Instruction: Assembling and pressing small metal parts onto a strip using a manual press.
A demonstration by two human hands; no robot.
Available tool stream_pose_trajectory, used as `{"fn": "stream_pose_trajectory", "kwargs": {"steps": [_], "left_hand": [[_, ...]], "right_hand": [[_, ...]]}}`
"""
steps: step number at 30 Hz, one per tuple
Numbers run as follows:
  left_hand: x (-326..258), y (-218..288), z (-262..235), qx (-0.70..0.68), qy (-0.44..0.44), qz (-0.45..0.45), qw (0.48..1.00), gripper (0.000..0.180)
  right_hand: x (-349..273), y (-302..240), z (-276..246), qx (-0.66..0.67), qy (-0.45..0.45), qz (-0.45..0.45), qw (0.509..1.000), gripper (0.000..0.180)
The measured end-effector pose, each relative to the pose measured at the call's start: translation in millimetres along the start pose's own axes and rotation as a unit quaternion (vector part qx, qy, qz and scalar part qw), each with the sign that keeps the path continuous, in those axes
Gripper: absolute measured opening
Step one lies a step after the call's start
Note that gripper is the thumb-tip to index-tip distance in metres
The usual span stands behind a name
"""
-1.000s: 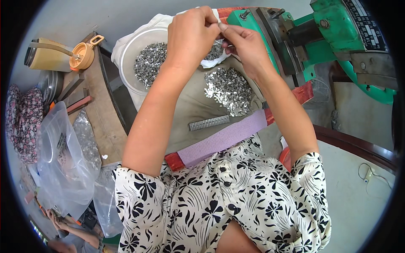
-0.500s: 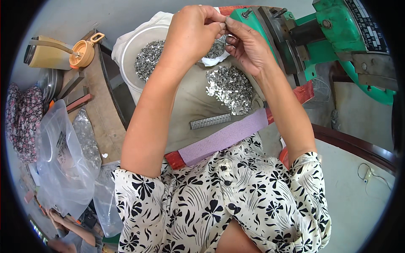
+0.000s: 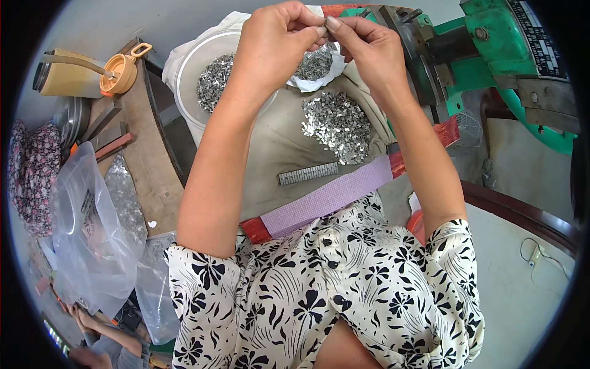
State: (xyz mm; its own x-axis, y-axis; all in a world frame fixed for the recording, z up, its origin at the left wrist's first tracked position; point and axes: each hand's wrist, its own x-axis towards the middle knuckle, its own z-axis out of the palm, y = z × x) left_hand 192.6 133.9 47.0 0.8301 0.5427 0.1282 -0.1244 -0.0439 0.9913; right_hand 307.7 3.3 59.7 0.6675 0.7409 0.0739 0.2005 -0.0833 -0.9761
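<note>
Small metal pieces (image 3: 337, 126) are glinting silver on matt beige cloth (image 3: 279, 147) — the bucket (image 3: 184, 80) is showing smooth white plastic, the machine (image 3: 491, 55) glossy green paint, the bag (image 3: 92, 240) clear crinkled plastic

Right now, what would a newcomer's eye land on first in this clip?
The left hand and right hand meet fingertip to fingertip at the top centre, pinching something too small to identify. Below them a heap of small silvery metal pieces lies on a tan cloth, and a green machine stands at the upper right.
</note>
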Motion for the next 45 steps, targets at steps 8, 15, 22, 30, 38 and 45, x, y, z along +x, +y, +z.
{"fn": "stream_pose_trajectory", "kwargs": {"steps": [8, 15, 22, 30, 38, 45], "left_hand": [[-19, 14, 17, 0.365, 0.078, 0.081, 0.924, 0.013], [-34, 4, 15, 0.437, 0.043, 0.126, 0.889, 0.021], [-89, 13, 21, 0.296, 0.028, 0.163, 0.941, 0.018], [-158, 1, 31, 0.301, 0.017, 0.074, 0.951, 0.020], [-203, -10, 29, 0.343, -0.005, -0.008, 0.939, 0.044], [-206, -21, 29, 0.345, -0.017, -0.013, 0.938, 0.035]], "right_hand": [[2, 9, -5, 0.105, -0.039, 0.142, 0.984, 0.025], [13, 45, -7, -0.076, -0.034, 0.017, 0.996, 0.028], [2, 35, -9, -0.149, -0.075, 0.070, 0.983, 0.017], [-1, 30, -10, -0.044, -0.067, 0.079, 0.994, 0.021], [-81, 8, -3, 0.007, -0.177, 0.125, 0.976, 0.013], [-118, 37, 7, -0.219, -0.209, -0.090, 0.949, 0.009]]}}
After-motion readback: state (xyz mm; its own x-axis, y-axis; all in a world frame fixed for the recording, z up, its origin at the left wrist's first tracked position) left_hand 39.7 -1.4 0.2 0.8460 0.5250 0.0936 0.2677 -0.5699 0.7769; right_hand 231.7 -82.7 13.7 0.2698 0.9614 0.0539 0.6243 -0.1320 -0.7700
